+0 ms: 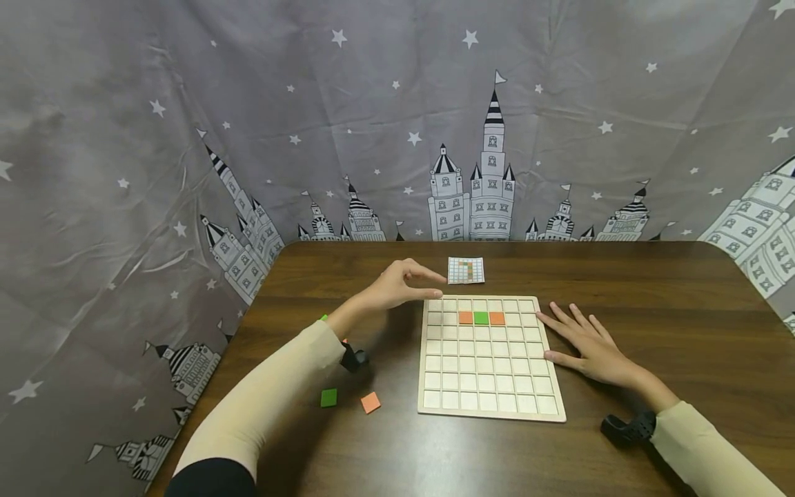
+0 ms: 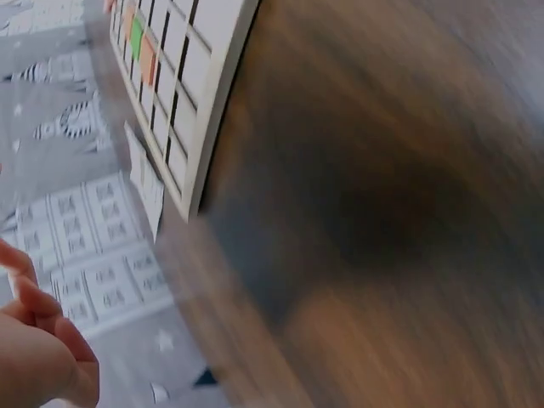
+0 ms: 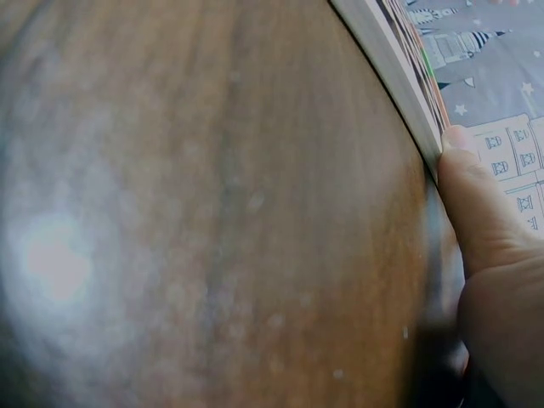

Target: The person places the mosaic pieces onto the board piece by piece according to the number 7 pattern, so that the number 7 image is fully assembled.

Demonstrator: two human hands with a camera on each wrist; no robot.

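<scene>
A square wooden grid board [image 1: 477, 407] lies on the table with an orange tile [image 1: 466, 317], a green tile [image 1: 481, 317] and a second orange tile [image 1: 497, 318] side by side in one of its upper rows. My left hand [image 1: 397, 284] hovers by the board's top left corner, thumb and fingers apart, nothing visible between them. Just beyond its fingertips is a small pattern card [image 1: 466, 270]. Spread flat on the table, my right hand [image 1: 590, 348] touches the board's right edge with its fingertips; its thumb [image 3: 463, 161] meets that edge in the right wrist view.
Left of the board lie a loose green tile [image 1: 329, 397] and an orange tile [image 1: 370, 402]. Another green tile [image 1: 324, 317] shows partly behind the left forearm. A grey curtain [image 1: 373, 103] printed with castles hangs behind the brown table [image 1: 671, 290].
</scene>
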